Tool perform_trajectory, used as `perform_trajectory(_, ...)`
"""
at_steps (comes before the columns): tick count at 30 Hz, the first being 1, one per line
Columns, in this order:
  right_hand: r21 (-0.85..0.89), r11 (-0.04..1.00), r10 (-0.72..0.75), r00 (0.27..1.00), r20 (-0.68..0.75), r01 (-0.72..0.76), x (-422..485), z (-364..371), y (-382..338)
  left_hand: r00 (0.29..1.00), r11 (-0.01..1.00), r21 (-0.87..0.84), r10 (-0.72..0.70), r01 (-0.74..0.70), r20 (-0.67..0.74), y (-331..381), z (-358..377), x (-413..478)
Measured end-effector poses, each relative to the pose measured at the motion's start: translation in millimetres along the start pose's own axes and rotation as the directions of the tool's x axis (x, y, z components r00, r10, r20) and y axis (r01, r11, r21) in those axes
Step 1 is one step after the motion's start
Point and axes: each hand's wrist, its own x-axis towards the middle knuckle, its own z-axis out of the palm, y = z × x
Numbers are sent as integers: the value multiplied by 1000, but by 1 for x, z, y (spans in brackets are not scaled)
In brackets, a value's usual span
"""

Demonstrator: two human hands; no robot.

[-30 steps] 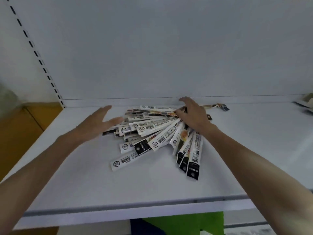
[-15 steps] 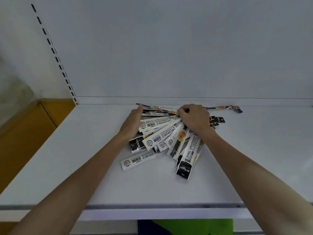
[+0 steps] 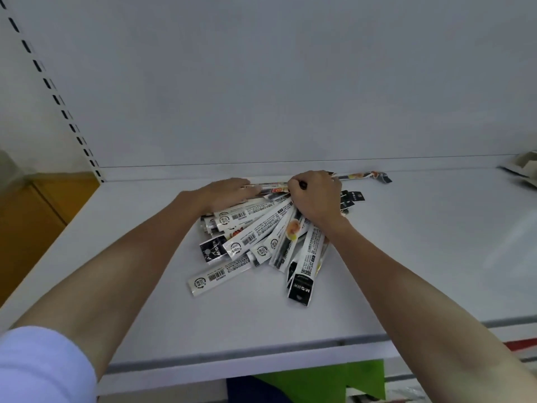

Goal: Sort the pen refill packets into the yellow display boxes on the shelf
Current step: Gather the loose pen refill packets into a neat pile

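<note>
The flat white metal shelf board (image 3: 406, 257) spans the view, with a grey strip (image 3: 232, 357) along its front lip. A fan of long, narrow plastic pen refill packets (image 3: 255, 237), mostly white with barcodes, lies on it near the back edge, spreading from 12 o'clock out toward 6 and 8. A white barcoded packet (image 3: 216, 276) juts out lowest at the fan's 7 o'clock, and a black-ended packet (image 3: 302, 286) reaches nearest the front at 6. A thin printed packet (image 3: 363, 175) lies along the back edge toward 2 o'clock, with black header tabs (image 3: 353, 197) just below it at 3. At the board's far 3 o'clock end lies a pale object (image 3: 523, 167), cut off by the frame.
</note>
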Motion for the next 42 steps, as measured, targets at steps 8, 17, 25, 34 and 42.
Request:
perform_trajectory(8,33,949,316,943,-102,-315,2,-1,0,970,980,181,-117,78,214,60,21,-54)
perform_trajectory(17,103,946,311,950,-31,-306,0,-10,0,975,908,362,-223,211,-9,85,52,-65)
perform_trajectory(25,68,950,305,952,11,-305,6,-6,8,964,914,314,-264,257,-23,96,61,-56)
perform_trajectory(34,23,951,308,951,24,-309,56,-65,93,996,964,255,-54,71,-70,50,33,-34)
perform_trajectory(42,-570,820,131,951,279,54,49,-69,150,991,961,241,129,-137,47,22,12,-28)
